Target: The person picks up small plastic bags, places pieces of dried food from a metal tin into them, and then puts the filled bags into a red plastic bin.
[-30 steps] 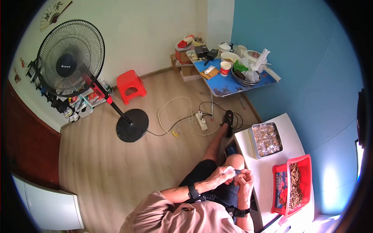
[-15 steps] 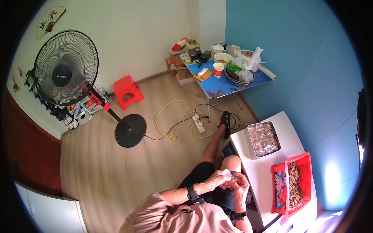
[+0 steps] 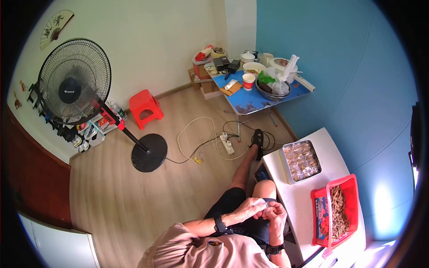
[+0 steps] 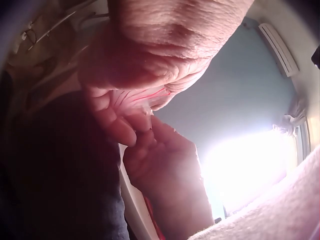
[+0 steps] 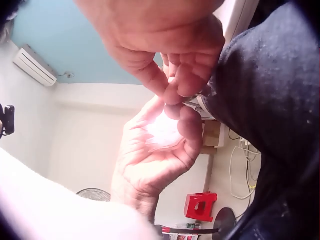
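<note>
Head view: left hand (image 3: 248,208) and right hand (image 3: 274,211) meeting over lap beside white table (image 3: 308,196), both pinching small clear packet (image 3: 262,204) between fingertips, long axis unclear.

The black round hub of the black standing fan (image 3: 70,91) bears the white brand word "GREE". The red plastic basket (image 3: 318,197) on the white table carries a side label reading "ORANGE". The paper wall fan (image 3: 54,24) shows black brush characters, too small to read
</note>
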`<state>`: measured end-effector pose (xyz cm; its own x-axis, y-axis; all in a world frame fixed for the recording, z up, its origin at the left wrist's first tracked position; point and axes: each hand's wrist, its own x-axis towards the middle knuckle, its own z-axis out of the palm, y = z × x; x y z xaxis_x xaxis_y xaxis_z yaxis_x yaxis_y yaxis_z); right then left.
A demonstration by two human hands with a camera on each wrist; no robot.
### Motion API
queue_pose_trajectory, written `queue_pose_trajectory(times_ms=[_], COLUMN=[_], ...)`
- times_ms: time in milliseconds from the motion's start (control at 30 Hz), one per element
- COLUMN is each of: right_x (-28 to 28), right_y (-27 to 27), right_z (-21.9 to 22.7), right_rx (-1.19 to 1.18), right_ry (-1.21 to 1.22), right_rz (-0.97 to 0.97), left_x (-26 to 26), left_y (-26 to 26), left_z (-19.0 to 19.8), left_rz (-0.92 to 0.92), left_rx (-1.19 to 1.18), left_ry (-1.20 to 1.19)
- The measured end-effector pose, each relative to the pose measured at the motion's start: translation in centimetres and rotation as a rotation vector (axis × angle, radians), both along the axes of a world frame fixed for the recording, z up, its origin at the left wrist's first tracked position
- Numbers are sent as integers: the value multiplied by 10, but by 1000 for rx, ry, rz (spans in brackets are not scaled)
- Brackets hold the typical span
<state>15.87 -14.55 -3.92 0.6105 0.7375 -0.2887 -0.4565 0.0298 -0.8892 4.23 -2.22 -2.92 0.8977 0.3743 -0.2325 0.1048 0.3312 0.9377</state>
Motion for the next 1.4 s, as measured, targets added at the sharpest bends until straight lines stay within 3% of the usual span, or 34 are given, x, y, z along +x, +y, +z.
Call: queue_pose_trajectory(times_ms=[133,267,400,733,933,1000,1200,1333,1400], right_x=[-10,-16,-11,-9,-4,-2,2,3,-1], right_y=[2,2,-1,-2,-3,-2,-5,-7,-9], right_z=[10,21,10,6,4,6,-1,1,6], right_rx=[33,132,84,56,54,71,55,50,-11], right_ry=[-109,-64,-72,-134,1,96,20,-46,-133], right_rz=[-24,23,37,-34,-77,-147,-200,-171,-35], left_x=[-1,-1,-7,-6,-5,-4,-4,1,2], left_y=[-1,-2,1,-3,-5,-4,-5,-4,-4], left_z=[16,2,6,-2,-15,-16,-8,-15,-14], left_rz=[-14,-16,-26,-22,-34,-30,-10,-23,-16], left_rx=[15,5,94,86,-3,93,119,102,91], left_ry=[41,53,-77,-122,-111,-88,-60,-82,-100])
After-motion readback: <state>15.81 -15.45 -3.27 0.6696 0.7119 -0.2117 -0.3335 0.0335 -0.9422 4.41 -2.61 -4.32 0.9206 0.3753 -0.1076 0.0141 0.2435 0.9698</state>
